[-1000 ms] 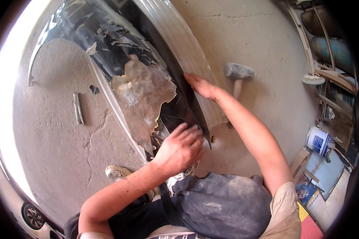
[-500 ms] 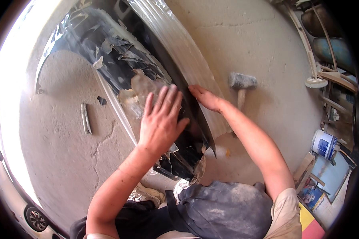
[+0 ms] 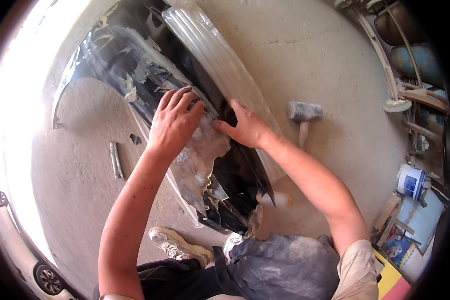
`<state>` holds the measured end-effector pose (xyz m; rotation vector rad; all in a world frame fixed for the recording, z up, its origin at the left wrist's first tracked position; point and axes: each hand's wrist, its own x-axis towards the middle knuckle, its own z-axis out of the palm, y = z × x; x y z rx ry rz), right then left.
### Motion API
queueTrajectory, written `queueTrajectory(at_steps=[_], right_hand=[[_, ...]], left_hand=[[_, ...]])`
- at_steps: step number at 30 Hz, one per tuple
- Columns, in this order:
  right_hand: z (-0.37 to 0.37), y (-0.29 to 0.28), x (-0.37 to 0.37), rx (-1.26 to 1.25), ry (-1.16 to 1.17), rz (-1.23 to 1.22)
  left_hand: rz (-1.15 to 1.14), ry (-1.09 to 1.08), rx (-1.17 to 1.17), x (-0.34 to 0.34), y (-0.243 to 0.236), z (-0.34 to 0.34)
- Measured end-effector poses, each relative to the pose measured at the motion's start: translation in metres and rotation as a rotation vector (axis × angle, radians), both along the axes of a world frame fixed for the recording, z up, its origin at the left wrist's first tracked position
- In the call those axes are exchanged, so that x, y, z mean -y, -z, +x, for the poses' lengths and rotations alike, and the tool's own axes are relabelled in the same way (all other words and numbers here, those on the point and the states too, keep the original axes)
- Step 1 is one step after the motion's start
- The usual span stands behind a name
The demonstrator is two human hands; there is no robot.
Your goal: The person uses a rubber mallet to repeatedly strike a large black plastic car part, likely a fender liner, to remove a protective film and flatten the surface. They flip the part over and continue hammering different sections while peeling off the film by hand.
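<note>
A black car fender (image 3: 240,170) lies on the floor in front of me, its surface partly covered with torn, peeling film and rough grey-brown patches. My left hand (image 3: 174,117) rests on its middle with bent fingers slightly apart and their tips on the torn part; nothing shows in it. Over the fender's right edge, my right hand (image 3: 247,126) holds on, thumb across the top and the other fingers partly hidden. Clear plastic wrap (image 3: 225,57) runs along that right side. At the near end the fender is broken into jagged pieces.
A mallet (image 3: 305,112) with a pale handle lies right of the fender. Two thin strips (image 3: 116,160) and a small dark scrap (image 3: 135,139) are on the floor to the left. My shoes (image 3: 180,246) stand near the fender. A white-and-blue bucket (image 3: 411,182) is at the right.
My left hand has moved up and left over the fender, its fingers now bent instead of stretched out. My right hand has shifted slightly, its thumb now showing on the fender.
</note>
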<state>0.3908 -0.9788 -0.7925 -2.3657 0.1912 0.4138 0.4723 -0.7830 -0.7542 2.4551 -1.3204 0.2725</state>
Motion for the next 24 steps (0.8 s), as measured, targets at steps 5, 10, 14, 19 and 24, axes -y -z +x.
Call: queueTrajectory(at_steps=[5,10,14,19,24], right_hand=[[-0.005,-0.001,-0.008,0.046,-0.003,-0.039],[-0.008,0.012,-0.008,0.189,-0.025,-0.065],[-0.009,0.014,-0.001,0.211,0.001,0.016],[-0.007,0.005,0.002,0.098,0.017,0.041],[-0.006,0.003,-0.002,0.132,-0.026,-0.02]], left_hand=[[-0.048,-0.033,0.0,0.005,0.007,0.005],[-0.116,-0.034,-0.09,0.01,0.007,0.012],[-0.067,-0.07,-0.104,-0.003,0.01,0.016],[-0.144,-0.003,-0.087,-0.013,0.002,-0.001],[-0.113,0.052,-0.072,-0.022,0.006,-0.002]])
